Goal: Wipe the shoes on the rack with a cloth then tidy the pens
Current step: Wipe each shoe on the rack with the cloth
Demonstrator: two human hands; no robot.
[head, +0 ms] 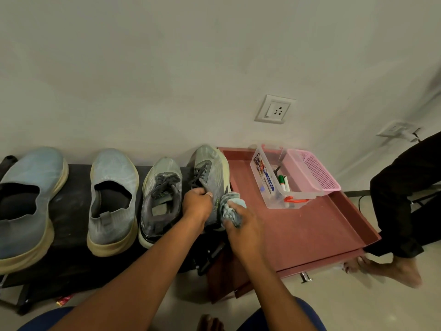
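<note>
Likely the laced grey shoe (210, 177), at the right end of the rack (71, 235), could have slid off its edge if the wiping pushed sideways. Left hand (196, 204) gripped its collar, fingers curled; right hand (241, 225) clutched the bunched cloth (230, 206) against its side. Pens (284, 183) lay in the clear box (276, 201)

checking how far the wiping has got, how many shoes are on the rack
4, in a row on the black rack: a blue slip-on far left, a second blue slip-on, a grey laced shoe, and a second grey laced shoe rightmost, gripped by the left hand. None seems hidden.
</note>
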